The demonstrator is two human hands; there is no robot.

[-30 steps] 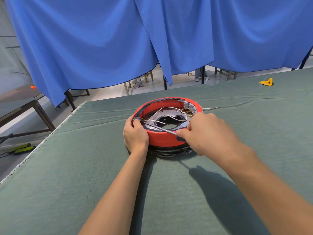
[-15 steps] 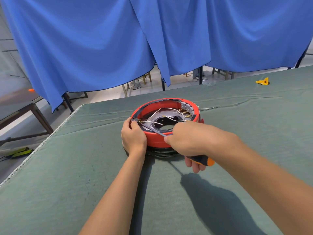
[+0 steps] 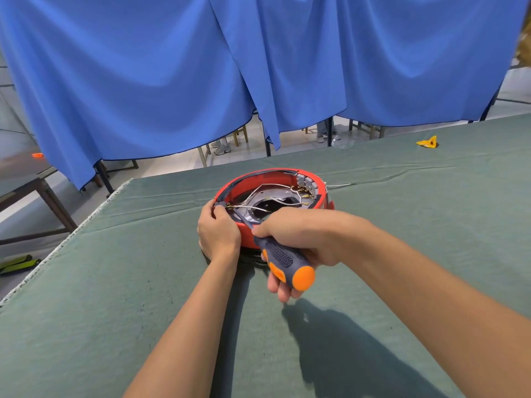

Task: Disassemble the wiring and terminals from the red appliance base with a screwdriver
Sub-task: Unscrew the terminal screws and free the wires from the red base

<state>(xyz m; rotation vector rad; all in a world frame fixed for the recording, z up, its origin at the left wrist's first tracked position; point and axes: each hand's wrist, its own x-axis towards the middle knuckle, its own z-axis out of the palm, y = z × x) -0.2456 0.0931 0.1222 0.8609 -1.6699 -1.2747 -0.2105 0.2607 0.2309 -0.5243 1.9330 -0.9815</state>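
A round red appliance base (image 3: 321, 193) lies on the green table cloth (image 3: 115, 297), its open inside facing up. White wires (image 3: 258, 208) with brass terminals run across its grey metal middle to a grey terminal block (image 3: 306, 182) at the far right rim. My left hand (image 3: 219, 231) grips the near left rim, thumb by a terminal there. My right hand (image 3: 298, 239) holds a screwdriver (image 3: 283, 259) with a dark blue and orange handle; its shaft slants up-left into the base toward that terminal.
A small yellow piece (image 3: 428, 142) lies far right on the table. A thin wire (image 3: 342, 185) trails out from the base to the right. Blue curtains (image 3: 201, 67) hang behind the table. The table's left edge (image 3: 71, 237) runs diagonally; a brown table (image 3: 34, 191) stands beyond it.
My right hand has drawn back toward me from over the base, so the screwdriver's handle now shows below it. The shaft still points at the left rim. My left hand has stayed put.
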